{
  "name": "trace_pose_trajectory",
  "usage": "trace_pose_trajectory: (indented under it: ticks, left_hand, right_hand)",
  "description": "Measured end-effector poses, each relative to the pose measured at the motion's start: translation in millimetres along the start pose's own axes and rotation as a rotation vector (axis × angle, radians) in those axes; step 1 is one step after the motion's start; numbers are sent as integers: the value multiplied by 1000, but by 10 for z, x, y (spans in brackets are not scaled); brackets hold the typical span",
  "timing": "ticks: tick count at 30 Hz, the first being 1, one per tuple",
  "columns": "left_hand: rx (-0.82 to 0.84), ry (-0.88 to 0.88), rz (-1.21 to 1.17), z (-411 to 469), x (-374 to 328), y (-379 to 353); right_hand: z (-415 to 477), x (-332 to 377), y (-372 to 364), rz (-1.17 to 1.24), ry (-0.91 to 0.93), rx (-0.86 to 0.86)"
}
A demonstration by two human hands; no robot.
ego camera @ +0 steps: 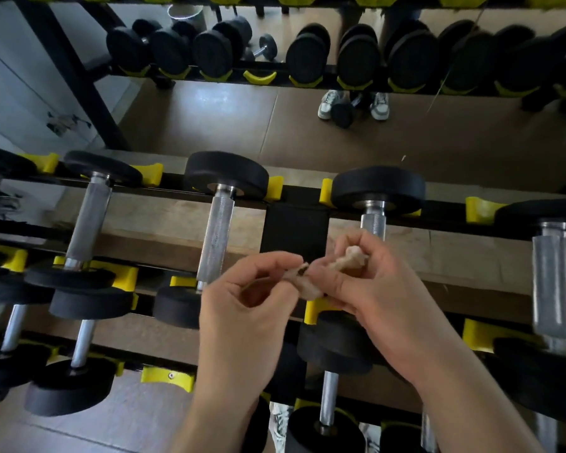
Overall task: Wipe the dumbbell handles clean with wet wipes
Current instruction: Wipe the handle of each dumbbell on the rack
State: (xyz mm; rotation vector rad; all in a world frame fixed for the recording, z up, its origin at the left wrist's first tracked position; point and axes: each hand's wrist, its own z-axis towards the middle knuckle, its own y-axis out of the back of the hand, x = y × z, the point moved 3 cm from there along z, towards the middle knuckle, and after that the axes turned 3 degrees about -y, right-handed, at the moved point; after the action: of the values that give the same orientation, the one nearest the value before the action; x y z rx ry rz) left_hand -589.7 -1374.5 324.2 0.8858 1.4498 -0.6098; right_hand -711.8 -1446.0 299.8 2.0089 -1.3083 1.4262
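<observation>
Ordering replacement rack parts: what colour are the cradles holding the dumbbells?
Yellow; the cradles show best in the head view.

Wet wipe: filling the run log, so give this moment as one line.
left hand: pinches wet wipe | right hand: grips wet wipe | dumbbell handles: wipe not on any

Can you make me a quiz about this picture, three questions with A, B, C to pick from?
1. Where is the crumpled whitish wet wipe? A on the floor; B between the left hand and right hand; C draped over a dumbbell handle.
2. What colour are the plastic cradles on the black metal rack? A red; B blue; C yellow.
3. How is the wipe? A spread flat; B scrunched up; C sealed in a packet.
Answers: B, both hands pinch it; C, every cradle shows yellow; B, it is bunched and twisted.
</observation>
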Motion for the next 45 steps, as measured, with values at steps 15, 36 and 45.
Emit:
trace_pose_trajectory:
  ticks: [15,36,45]
  left_hand:
    - [161,143,16,-175,71,-440]
    - [205,427,-532,-167,143,-817]
    - [262,84,-141,-128,187,-808]
  right_hand:
    - [-348,51,381,-756,260,-188]
    - [-391,-113,887,344,-61,-20]
    - [-366,-95,908,731,-3,148]
